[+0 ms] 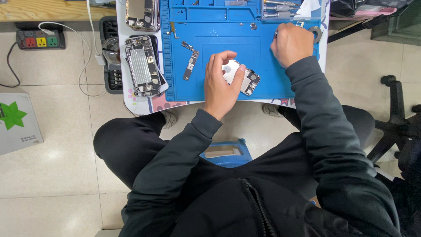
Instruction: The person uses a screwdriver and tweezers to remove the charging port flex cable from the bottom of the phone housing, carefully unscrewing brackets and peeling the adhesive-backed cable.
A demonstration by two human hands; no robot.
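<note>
My left hand (221, 83) grips an opened phone body (247, 79) that lies on the blue work mat (210, 44), thumb and fingers around its near end. My right hand (291, 44) is closed into a fist at the mat's far right, next to a small metal ring (315, 33); what it holds is hidden. A loose circuit board strip (190, 66) lies on the mat to the left of my left hand.
A stack of opened phone shells (142, 66) sits left of the mat, another phone shell (142, 13) beyond it. Screwdrivers in a clear tray (280, 8) lie at the far edge. A power strip (39, 40), white cables and a box (17, 123) are on the floor; an office chair base (394, 123) stands at right.
</note>
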